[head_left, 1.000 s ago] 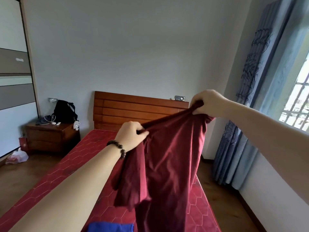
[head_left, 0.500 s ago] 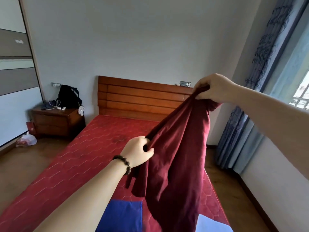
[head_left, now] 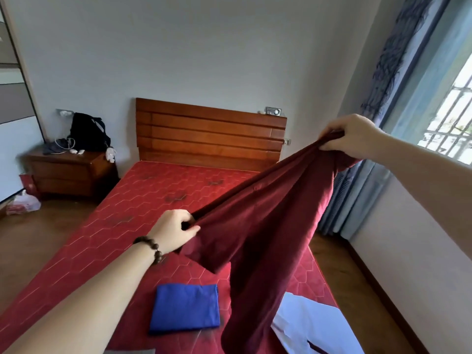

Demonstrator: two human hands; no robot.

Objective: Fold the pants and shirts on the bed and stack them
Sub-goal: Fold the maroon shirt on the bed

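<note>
The left hand point(head_left: 176, 229), with a dark bead bracelet point(head_left: 150, 249) on its wrist, has its fingers curled tight around one edge of a dark red garment point(head_left: 258, 233), low over the middle of the bed point(head_left: 143, 198). The right hand point(head_left: 350, 137) is raised higher and off to the right, its fingers likewise bunched around another part of the same edge, so the cloth runs taut in a slanted line between the two hands and the rest hangs down in folds toward the near end of the bed. Below it a folded blue garment point(head_left: 186, 309) lies flat on the red quilted cover, and just to the right a white garment point(head_left: 306, 325) lies partly under the hanging cloth. Beyond stands the wooden headboard point(head_left: 209, 134), with a nightstand point(head_left: 69, 172) to its left carrying a black bag point(head_left: 85, 131).
</note>
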